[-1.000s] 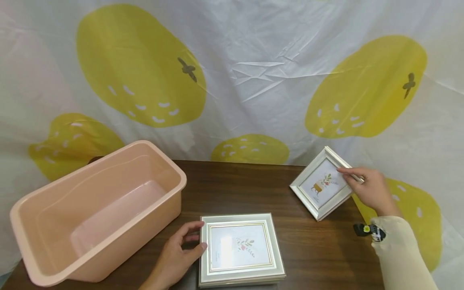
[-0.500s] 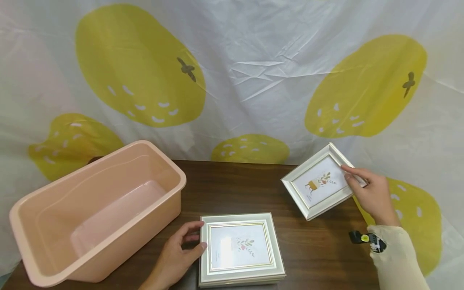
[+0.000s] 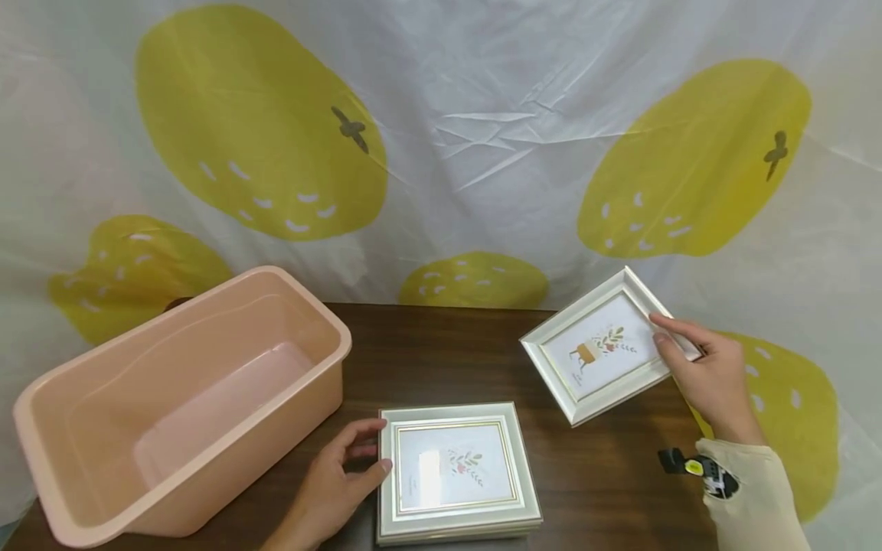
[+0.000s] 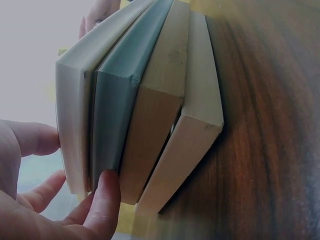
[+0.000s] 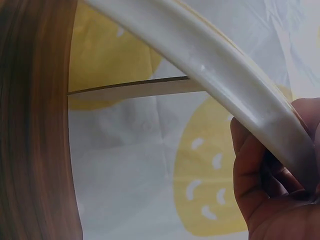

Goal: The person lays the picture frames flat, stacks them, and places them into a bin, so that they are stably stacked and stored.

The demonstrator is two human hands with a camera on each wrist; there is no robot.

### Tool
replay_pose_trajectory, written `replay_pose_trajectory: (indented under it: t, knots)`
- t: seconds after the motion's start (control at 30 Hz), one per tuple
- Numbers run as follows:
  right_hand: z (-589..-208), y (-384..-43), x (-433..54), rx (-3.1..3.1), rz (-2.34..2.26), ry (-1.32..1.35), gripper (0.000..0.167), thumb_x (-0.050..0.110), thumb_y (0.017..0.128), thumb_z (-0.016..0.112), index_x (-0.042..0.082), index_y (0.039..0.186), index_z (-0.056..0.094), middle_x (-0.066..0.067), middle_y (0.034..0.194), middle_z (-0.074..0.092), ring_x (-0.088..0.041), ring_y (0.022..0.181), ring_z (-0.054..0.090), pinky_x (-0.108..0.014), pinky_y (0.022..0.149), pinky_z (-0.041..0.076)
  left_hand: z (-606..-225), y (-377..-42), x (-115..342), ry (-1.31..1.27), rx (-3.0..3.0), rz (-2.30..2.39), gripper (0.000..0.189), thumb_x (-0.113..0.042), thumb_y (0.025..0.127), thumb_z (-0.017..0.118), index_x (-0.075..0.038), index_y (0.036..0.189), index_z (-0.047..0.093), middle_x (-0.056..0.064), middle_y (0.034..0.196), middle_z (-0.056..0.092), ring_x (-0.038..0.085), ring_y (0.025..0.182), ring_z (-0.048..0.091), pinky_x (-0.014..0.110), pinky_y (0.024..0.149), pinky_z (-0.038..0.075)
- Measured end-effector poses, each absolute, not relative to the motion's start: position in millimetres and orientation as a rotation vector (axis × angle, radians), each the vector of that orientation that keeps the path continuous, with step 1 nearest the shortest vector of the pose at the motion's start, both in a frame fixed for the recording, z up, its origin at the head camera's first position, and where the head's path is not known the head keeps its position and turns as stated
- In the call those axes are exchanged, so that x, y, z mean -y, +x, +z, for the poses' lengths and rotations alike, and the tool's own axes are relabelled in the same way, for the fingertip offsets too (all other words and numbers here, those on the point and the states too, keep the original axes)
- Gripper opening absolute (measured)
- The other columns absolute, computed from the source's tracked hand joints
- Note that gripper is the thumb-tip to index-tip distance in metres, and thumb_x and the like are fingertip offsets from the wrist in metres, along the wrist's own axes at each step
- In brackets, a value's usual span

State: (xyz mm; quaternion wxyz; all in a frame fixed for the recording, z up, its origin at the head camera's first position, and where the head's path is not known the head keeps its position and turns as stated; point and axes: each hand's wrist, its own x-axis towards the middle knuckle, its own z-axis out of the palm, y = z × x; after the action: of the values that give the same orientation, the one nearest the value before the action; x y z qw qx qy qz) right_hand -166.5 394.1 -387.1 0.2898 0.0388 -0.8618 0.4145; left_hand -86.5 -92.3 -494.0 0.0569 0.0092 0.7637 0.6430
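In the head view my right hand (image 3: 717,375) pinches a white picture frame (image 3: 599,344) by its right side, with the thumb on the front. That frame is tilted over the back right of the table and shows a plant drawing. A thin pale strip (image 5: 135,90) sticks out behind its rim in the right wrist view. My left hand (image 3: 338,478) rests against the left side of a stack of picture frames (image 3: 451,467), fingers and thumb loosely bent at its edge. The left wrist view shows several layers (image 4: 120,100) in this stack, the lowest one jutting out.
Left of the stack stands a large pink plastic tub (image 3: 276,428) with nothing visible inside. Dark wood table (image 3: 441,352) runs back to a white curtain (image 3: 475,191) printed with yellow fruit. A black strap device (image 3: 713,468) sits on the right wrist.
The right hand has turned the held picture frame flatter to view and brought it left, towards the stack. My left hand and the stack have stayed where they were.
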Motion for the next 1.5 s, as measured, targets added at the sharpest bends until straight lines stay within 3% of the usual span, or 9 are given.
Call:
replay_pose_trajectory:
  t: [0.17,0.33,0.5,0.8,1.0,1.23,1.5]
  knots:
    - [-382.5,-158.6,-387.1,2.283,1.186,-0.057,0.032,0.001,0.091,0.078,0.002,0.123,0.078,0.032,0.112,0.069,0.007,0.097,0.063,-0.005,0.075,0.049,-491.4,-86.8,92.1,0.035,-2.346,1.93,0.046,-0.012,0.089,0.085,-0.027,0.13,0.07,0.003,0.133,0.069,0.022,0.116,0.067,0.025,0.082,0.06]
    - [-378.7,-149.9,-380.8,2.255,1.29,-0.132,0.034,0.002,0.091,0.079,0.002,0.125,0.077,0.027,0.114,0.072,0.005,0.086,0.068,-0.01,0.067,0.054,-487.8,-88.1,91.6,0.039,-2.416,1.885,0.042,-0.014,0.089,0.085,-0.025,0.127,0.071,0.003,0.134,0.069,0.023,0.115,0.068,0.024,0.08,0.06]
    - [-376.5,-141.9,-372.7,2.255,1.297,-0.101,0.035,0.001,0.09,0.08,0.001,0.125,0.077,0.027,0.114,0.073,0.004,0.068,0.065,-0.013,0.055,0.05,-483.7,-90.5,90.3,0.039,-2.512,1.838,0.034,-0.017,0.092,0.081,-0.024,0.124,0.071,-0.001,0.13,0.069,0.021,0.115,0.067,0.023,0.08,0.059]
    - [-375.4,-131.4,-348.9,2.155,1.487,0.01,0.031,-0.007,0.088,0.078,0.001,0.118,0.08,0.015,0.11,0.079,0.0,0.057,0.068,-0.016,0.05,0.052,-463.7,-93.1,88.4,0.14,-2.548,1.929,0.03,-0.014,0.094,0.079,-0.019,0.123,0.072,0.001,0.122,0.074,0.022,0.114,0.069,0.025,0.082,0.061]
    - [-378.9,-124.0,-332.7,2.094,1.674,0.11,0.029,-0.011,0.09,0.075,-0.005,0.118,0.078,0.008,0.109,0.08,-0.006,0.057,0.072,-0.02,0.05,0.056,-446.9,-99.0,82.1,0.228,-2.5,1.932,0.03,-0.016,0.096,0.078,-0.024,0.125,0.071,-0.001,0.124,0.072,0.02,0.116,0.067,0.026,0.086,0.06]
    - [-383.1,-116.8,-315.7,2.073,1.698,0.155,0.029,-0.015,0.088,0.074,-0.002,0.114,0.08,0.006,0.11,0.08,-0.007,0.064,0.072,-0.02,0.054,0.057,-431.4,-113.2,73.4,0.438,-2.381,1.981,0.032,-0.017,0.099,0.075,-0.016,0.13,0.067,0.004,0.133,0.069,0.031,0.122,0.065,0.028,0.092,0.06]
    - [-388.1,-111.9,-299.8,2.021,1.713,0.276,0.034,-0.022,0.086,0.069,0.002,0.107,0.083,0.0,0.11,0.08,-0.008,0.078,0.074,-0.019,0.06,0.059,-417.1,-120.2,61.8,0.574,-2.216,2.054,0.034,-0.014,0.101,0.071,-0.008,0.134,0.065,0.01,0.138,0.066,0.033,0.127,0.063,0.027,0.097,0.058]
